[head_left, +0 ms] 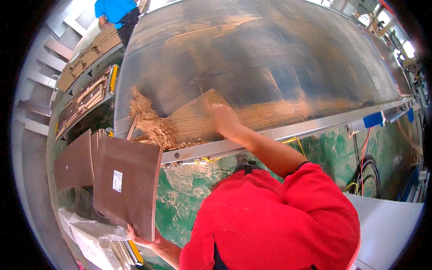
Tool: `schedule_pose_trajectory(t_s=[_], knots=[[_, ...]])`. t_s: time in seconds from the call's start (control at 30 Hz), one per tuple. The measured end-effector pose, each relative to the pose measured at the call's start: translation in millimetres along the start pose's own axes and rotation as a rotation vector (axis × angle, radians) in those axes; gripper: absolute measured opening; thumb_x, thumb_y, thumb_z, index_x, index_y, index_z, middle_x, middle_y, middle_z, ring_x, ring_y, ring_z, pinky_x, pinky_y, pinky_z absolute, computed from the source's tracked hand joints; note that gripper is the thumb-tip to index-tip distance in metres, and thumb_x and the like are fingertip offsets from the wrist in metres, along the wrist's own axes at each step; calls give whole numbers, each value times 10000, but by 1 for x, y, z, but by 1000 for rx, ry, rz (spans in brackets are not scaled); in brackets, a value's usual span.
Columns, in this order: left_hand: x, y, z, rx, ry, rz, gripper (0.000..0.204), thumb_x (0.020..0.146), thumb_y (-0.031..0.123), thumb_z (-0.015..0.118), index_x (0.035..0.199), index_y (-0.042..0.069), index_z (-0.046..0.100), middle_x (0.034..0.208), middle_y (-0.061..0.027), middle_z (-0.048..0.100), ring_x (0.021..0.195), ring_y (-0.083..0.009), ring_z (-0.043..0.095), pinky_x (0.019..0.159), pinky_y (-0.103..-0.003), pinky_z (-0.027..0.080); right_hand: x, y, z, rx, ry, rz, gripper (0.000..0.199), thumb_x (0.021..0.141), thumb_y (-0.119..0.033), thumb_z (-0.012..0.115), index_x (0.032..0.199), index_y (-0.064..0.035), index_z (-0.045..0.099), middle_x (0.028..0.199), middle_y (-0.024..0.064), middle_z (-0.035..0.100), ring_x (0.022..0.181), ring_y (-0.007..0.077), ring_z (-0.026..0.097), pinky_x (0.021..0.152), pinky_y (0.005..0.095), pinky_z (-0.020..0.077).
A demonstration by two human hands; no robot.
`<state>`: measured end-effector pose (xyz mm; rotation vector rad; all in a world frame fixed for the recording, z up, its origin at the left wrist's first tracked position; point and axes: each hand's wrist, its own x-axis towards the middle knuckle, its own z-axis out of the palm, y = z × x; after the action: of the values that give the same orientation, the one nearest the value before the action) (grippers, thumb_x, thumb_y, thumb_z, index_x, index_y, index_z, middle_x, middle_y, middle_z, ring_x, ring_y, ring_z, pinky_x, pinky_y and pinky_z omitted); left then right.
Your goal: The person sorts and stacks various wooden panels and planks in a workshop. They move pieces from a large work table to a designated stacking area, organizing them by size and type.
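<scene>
My left hand (141, 237) grips the lower edge of a brown panel (126, 175) with a white label on its face. The panel stands tilted beside the left end of a large machine table (270, 45). My right hand (223, 119) is closed low over the table near its front rail. A thin, rod-like thing (201, 90) runs up and away from its fingers; its kind is unclear. Below and around that hand spreads tan wood dust (191, 118). A thicker heap of wood shavings (155, 126) and strips lies to the left, behind the panel.
A metal rail (288, 130) edges the table's front. More brown panels (74, 164) lean at the left, near carts of wood strips (87, 99) and a plastic-wrapped stack (92, 238). A person in blue (118, 11) stands far left. Black hoses (371, 175) hang at the right.
</scene>
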<state>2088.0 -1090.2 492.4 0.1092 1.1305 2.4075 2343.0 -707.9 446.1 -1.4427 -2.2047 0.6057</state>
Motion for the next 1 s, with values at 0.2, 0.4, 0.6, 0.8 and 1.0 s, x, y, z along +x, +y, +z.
schedule_pose_trajectory(t_s=[0.2, 0.4, 0.6, 0.8, 1.0], knots=[[7, 3, -24, 23, 68, 77, 584, 804, 303, 623, 1276, -17, 496, 1249, -146, 538, 1140, -295, 524, 954, -453, 438, 21, -61, 67, 56, -30, -200, 161, 767, -76, 558, 889, 20, 599, 877, 251, 641, 829, 432, 629, 758, 495, 513], [14, 13, -50, 26, 130, 84, 562, 815, 328, 587, 1268, 2, 511, 1223, -149, 574, 1115, -316, 556, 933, -473, 460, 56, -81, 119, 136, -121, -177, 157, 710, -137, 638, 815, -22, 656, 809, 209, 663, 824, 391, 644, 741, 464, 509], [42, -10, -119, 66, 221, 157, 586, 814, 323, 581, 1287, -13, 492, 1241, -163, 565, 1125, -332, 553, 942, -473, 456, 136, -53, 192, 29, 21, -284, 160, 784, -67, 588, 928, -74, 660, 836, 179, 671, 817, 368, 641, 726, 455, 503], [64, -29, -165, 77, 426, 259, 566, 808, 303, 579, 1255, -39, 515, 1236, -177, 565, 1122, -336, 554, 951, -475, 445, 201, -87, 273, -6, -62, -714, 118, 798, -17, 561, 875, -80, 625, 850, 135, 629, 844, 355, 604, 732, 450, 479], [62, -44, -198, 15, 558, 356, 562, 796, 283, 580, 1256, -34, 518, 1260, -175, 545, 1146, -354, 525, 954, -523, 428, 242, -110, 356, -74, -355, -790, 150, 767, 7, 593, 897, -68, 601, 929, 129, 592, 930, 352, 580, 760, 454, 465]])
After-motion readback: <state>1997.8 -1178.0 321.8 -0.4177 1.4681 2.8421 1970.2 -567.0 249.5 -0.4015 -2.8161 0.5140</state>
